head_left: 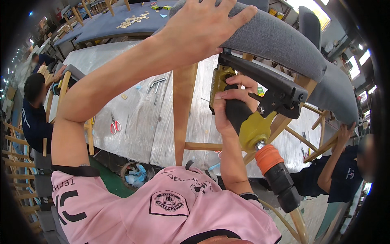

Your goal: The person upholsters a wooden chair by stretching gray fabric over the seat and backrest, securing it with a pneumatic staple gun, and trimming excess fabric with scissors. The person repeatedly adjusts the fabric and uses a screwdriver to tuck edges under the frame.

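My right hand (235, 101) is closed round the black grip of a yellow-and-black pneumatic staple gun (254, 130). Its upper end meets the underside edge of a grey upholstered chair (280, 44), though my left hand partly hides the contact area. A long dark magazine runs beneath the upholstery. Below the grip, an orange-and-black air coupling (276, 171) hangs toward my side. My left hand (203, 26) lies over the grey padding with its fingers spread, some of them cut off by the top of the picture. Wooden legs (185, 110) of the chair stand on the table.
Plastic film covers the worktable (134, 126), where red-handled scissors (115, 125) and metal hex keys (157, 84) lie. Small wooden pieces (133, 20) are scattered on a blue table behind. A person (36, 110) works at left; another (337, 166) touches upholstery at right.
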Demonstrator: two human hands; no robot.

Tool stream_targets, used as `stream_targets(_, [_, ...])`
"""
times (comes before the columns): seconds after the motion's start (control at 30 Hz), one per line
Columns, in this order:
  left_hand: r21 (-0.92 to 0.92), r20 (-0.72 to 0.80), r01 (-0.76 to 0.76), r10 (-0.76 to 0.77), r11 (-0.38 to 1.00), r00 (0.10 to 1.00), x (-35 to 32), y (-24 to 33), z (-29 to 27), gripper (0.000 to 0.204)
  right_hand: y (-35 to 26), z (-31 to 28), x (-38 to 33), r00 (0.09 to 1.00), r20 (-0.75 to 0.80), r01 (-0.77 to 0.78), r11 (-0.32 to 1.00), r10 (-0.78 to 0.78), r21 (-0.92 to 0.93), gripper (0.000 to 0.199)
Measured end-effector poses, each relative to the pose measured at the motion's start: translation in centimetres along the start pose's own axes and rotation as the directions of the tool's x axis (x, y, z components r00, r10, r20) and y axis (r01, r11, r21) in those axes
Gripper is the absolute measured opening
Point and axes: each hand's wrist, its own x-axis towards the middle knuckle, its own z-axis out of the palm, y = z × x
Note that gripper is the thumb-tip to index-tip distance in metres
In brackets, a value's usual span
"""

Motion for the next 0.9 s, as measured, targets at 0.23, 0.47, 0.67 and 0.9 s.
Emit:
stream_targets(0.23, [0.039,-0.286,0.044,-0.031,0.998,0.958,0.4,0.1,3.8,0.108,-2.3,0.1,1.4,0.997,0.015,-0.082,0.996,0.082,-0.019,0.017])
stream_targets(0.47, [-0.156,-0.176,0.062,-0.089,0.986,0.98,1.6,-3.0,3.5,0.101,-0.1,-2.9,1.1,0.991,-0.136,0.03,0.995,-0.017,0.094,0.015])
stream_targets(0.67, [-0.714,-0.081,0.267,-0.456,0.647,0.886,2.6,-7.4,4.9,0.053,4.0,-13.6,-10.1,0.847,-0.516,-0.098,0.991,0.129,0.086,0.019])
stream_targets(0.9, [-0.818,-0.185,0.207,-0.585,0.537,0.789,4.9,-10.4,11.3,0.035,10.2,-28.1,-21.9,0.213,-0.584,-0.313,0.62,0.784,0.719,0.033])
